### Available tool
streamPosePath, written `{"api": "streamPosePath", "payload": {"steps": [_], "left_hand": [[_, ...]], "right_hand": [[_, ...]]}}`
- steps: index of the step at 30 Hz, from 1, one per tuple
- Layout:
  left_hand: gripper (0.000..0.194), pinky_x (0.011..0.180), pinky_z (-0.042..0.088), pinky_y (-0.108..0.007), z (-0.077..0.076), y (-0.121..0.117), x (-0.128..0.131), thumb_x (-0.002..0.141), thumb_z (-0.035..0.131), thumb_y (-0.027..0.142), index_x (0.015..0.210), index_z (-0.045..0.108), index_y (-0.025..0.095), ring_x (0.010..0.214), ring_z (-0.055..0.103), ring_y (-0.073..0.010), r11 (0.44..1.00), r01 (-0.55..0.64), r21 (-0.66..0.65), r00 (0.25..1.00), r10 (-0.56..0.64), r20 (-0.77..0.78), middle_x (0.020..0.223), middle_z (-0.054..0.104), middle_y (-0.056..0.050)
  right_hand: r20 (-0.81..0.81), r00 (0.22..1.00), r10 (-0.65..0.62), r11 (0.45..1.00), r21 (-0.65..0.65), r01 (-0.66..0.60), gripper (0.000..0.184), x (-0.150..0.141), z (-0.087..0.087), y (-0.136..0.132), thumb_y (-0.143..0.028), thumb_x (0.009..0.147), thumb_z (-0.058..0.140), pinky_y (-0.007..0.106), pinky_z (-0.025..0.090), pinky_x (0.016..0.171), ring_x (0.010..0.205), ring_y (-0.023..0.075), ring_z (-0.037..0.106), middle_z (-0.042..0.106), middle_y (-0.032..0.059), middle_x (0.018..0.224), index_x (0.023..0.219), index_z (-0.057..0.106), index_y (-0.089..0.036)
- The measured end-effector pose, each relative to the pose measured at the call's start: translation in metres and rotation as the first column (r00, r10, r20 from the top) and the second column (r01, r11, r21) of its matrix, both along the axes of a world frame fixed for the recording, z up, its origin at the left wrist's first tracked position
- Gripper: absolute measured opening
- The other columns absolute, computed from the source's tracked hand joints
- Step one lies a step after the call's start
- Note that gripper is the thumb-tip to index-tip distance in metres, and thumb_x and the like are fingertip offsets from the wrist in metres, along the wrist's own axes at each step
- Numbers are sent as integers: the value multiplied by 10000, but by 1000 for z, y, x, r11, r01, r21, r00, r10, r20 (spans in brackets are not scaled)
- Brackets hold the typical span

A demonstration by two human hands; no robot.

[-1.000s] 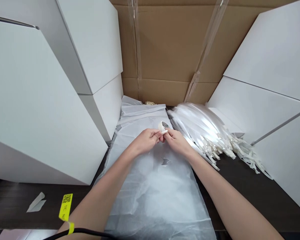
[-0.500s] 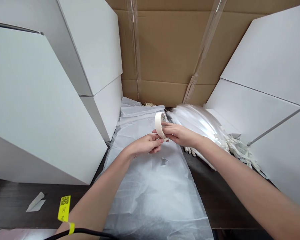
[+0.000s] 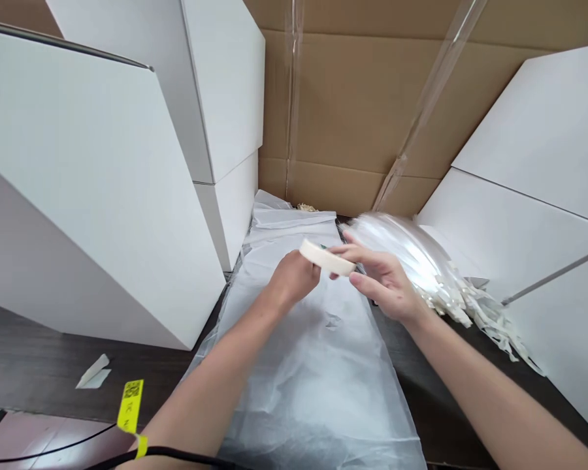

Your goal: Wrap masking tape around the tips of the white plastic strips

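Observation:
A cream roll of tape (image 3: 327, 258) is held flat, edge-on to me, between both hands above a sheet of thin white plastic film (image 3: 318, 365) spread on the dark table. My left hand (image 3: 294, 277) is closed around the roll's near left side. My right hand (image 3: 385, 281) grips the roll's right side with thumb and fingertips, the other fingers spread loosely. Just right of my right hand lies a fanned pile of clear plastic sleeves with white ends (image 3: 421, 267).
Tall white boxes (image 3: 98, 196) stand stacked at the left, and more white boxes (image 3: 529, 189) lean at the right. A brown cardboard wall (image 3: 353, 104) closes the back. A scrap of paper (image 3: 94, 372) and a yellow tag (image 3: 130, 406) on a black cable lie at front left.
The tape roll has turned from standing upright to lying flat between my hands. My right hand has opened out along its right side, and the view has shifted slightly left.

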State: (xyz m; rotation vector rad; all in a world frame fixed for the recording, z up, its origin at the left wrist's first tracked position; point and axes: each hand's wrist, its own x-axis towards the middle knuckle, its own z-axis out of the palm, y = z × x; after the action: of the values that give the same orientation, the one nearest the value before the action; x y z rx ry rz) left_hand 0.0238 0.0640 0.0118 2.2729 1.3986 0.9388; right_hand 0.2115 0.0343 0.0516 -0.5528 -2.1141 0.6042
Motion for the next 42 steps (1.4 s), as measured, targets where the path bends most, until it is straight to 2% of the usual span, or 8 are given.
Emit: {"api": "streamPosePath", "payload": {"steps": [3,8,15,19,25,30,37,42], "left_hand": [[193,561,286,-287,3,5,-6,937,377,161,824,529,198,554,476,-164,994,-104,28,994,104,-26,642,552,-13],[181,565,288,-283,0,9,-10,990,320,200,915,486,201,587,498,-179,993,-116,12,993,117,-27,696,556,-24],[143,612,335,-272,5,-1,-5,977,331,193,916,459,214,632,514,-163,999,21,-37,998,-19,62,737,579,-6],[148,600,316,-268,9,-3,-3,972,325,196,857,417,217,598,462,-147,999,35,-35,997,-33,73,683,520,18],[117,615,330,-271,8,-4,0,968,333,205,861,376,225,613,502,-153,996,75,-50,997,-73,40,722,575,9],[187,620,314,-288,10,-6,2,981,323,235,797,351,224,642,502,-169,1000,13,-28,1000,-13,-23,744,576,-17],[330,596,270,-287,5,-8,11,1012,377,374,725,354,213,586,445,-149,1000,17,-21,999,-16,35,648,518,9],[378,616,311,-271,10,-8,10,1037,321,395,722,404,203,607,480,-136,999,24,-38,983,-16,185,656,558,4]], "right_hand": [[-181,972,-152,978,-169,122,306,-6,-20,-11,-478,973,546,501,270,1225,828,199,690,691,8,764,836,640,-221],[-12,958,-287,904,-333,267,663,-7,-36,-7,-746,955,327,472,270,1203,792,227,686,603,25,633,627,541,-211],[363,851,-381,850,-225,476,520,-5,-29,4,-479,1043,291,442,380,1045,755,214,624,630,10,639,653,529,-232],[453,828,-331,820,-296,490,370,-11,-21,5,-269,993,339,346,435,809,797,208,624,693,8,733,701,562,-227],[370,881,-295,739,-497,456,594,-23,-27,20,-629,990,363,286,425,644,689,188,635,700,53,673,699,635,-188],[266,905,-331,675,-604,425,394,-26,-45,32,-479,979,446,257,407,557,523,136,565,663,20,645,817,636,-173],[291,880,-376,782,-410,470,401,-28,-53,26,-426,993,390,266,370,596,666,174,565,638,40,718,740,597,-196],[147,936,-321,732,-588,344,449,-31,-51,21,-500,1009,342,253,321,515,552,135,446,521,-9,627,741,547,-203]]}}
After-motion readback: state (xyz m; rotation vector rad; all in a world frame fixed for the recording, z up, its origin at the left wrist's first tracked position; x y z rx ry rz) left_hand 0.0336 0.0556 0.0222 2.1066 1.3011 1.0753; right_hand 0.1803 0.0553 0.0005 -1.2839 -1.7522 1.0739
